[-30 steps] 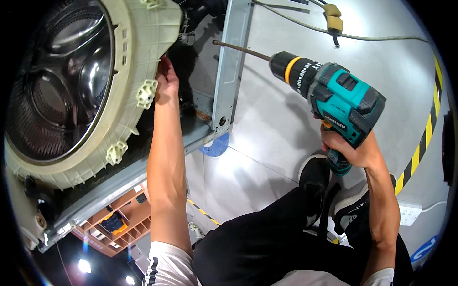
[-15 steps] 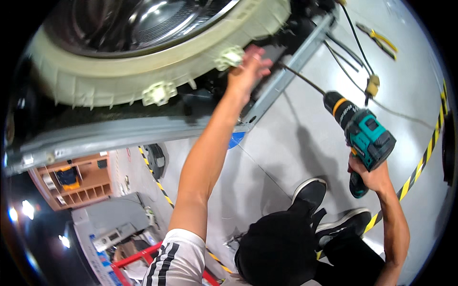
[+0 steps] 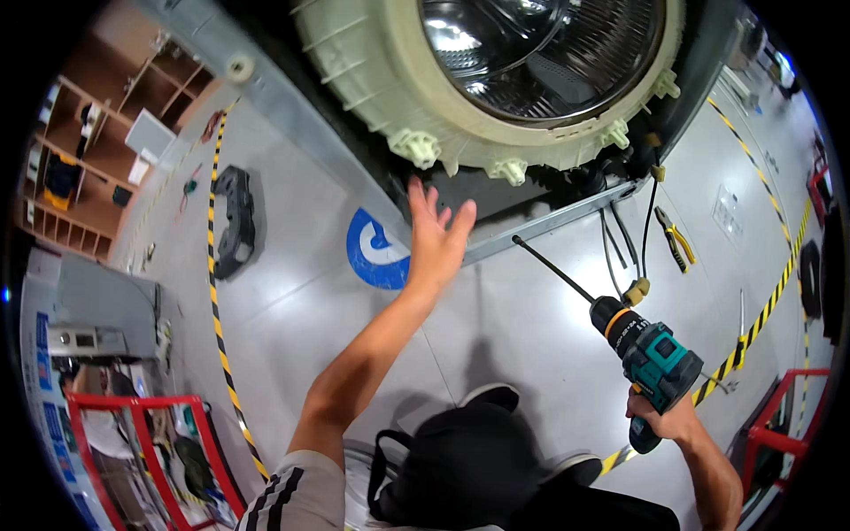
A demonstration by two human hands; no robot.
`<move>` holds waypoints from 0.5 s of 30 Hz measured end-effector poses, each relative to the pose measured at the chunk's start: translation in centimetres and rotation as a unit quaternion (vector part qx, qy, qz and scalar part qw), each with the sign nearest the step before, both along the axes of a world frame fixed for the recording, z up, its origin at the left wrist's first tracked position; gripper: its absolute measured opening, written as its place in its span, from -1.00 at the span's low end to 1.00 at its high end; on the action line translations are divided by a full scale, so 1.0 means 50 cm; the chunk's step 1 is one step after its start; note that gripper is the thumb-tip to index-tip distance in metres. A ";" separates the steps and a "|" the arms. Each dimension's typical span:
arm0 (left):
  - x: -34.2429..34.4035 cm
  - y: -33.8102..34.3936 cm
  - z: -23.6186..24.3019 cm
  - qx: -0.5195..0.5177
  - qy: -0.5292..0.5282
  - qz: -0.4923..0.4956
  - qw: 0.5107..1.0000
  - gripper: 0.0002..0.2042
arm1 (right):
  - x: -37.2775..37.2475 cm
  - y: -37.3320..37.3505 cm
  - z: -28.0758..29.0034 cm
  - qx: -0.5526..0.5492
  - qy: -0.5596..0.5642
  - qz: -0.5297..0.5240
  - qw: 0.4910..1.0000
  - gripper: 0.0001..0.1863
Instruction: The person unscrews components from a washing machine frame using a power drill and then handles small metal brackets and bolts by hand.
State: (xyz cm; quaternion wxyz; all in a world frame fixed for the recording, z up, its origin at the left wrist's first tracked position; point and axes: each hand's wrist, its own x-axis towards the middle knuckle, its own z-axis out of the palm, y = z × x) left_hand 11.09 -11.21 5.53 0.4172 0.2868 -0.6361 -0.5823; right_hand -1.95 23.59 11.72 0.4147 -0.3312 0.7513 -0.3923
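One drill [image 3: 662, 361] of teal and black plastic is located nearer the person than the tub [image 3: 376, 66], toward its right. The right hand [image 3: 664, 414] grips the drill's handle; most of its fingers are hidden. One long, thin, dark bit [image 3: 560, 273] points from the drill toward the tub; contact between its tip and the grey metal frame [image 3: 305, 133] below the tub cannot be determined.

The left hand [image 3: 436, 246] is empty, fingers spread wide, just beside the tub's leftmost visible lug [image 3: 414, 148]; contact cannot be confirmed. Four lugs show on the tub, a ribbed ring of cream plastic cut off at the upper edge. Inside the tub is one shiny, perforated metal drum [image 3: 575, 75], also cut off.

One pair of pliers [image 3: 676, 241], yellow and black, lies on the floor [image 3: 531, 327], below the tub's right side. One blue disc [image 3: 372, 265], partly covered by the frame, lies below the tub's left side.
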 end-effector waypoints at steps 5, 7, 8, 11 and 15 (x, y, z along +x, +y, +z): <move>-0.011 0.003 0.079 0.019 -0.018 0.109 0.994 -0.05 | -0.017 0.046 0.028 0.005 -0.052 0.052 0.997 -0.78; -0.025 -0.030 0.084 0.007 -0.031 0.131 0.991 -0.10 | -0.037 0.059 0.003 -0.019 -0.031 0.090 0.995 -0.75; -0.036 -0.035 0.090 0.003 -0.022 0.133 0.991 -0.14 | -0.046 0.068 0.004 -0.030 -0.017 0.106 0.994 -0.73; -0.052 -0.028 0.120 -0.001 -0.054 0.197 0.979 -0.26 | -0.060 0.094 0.010 -0.063 0.035 0.164 0.984 -0.75; -0.083 -0.019 0.147 0.024 -0.140 0.271 0.952 -0.34 | -0.064 0.132 0.015 -0.065 0.057 0.086 0.992 -0.68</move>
